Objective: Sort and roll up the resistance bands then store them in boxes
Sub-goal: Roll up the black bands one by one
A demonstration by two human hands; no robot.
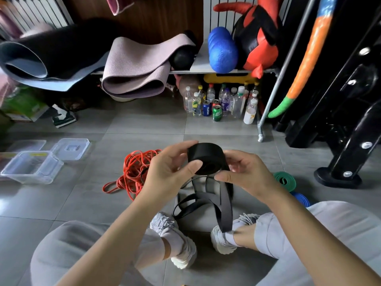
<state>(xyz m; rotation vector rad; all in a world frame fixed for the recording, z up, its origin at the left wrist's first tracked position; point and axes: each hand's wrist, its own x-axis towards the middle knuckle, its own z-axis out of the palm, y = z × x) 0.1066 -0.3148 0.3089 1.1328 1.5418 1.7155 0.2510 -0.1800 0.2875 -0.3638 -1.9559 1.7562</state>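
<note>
— Grey tiled floor (144, 124), with clear boxes (26, 178) at left and red bands (134, 172) heaped nearby.
— And in the hands?
— Gripping a black band roll (206, 154) between left hand (165, 172) and right hand (247, 174), fingers curled round it, above the floor, loose tail (225, 203) trailing down toward shoes (181, 244).

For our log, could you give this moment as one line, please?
mid-roll | left hand grips black band roll | right hand pinches it | tail loose | red bands piled
</note>
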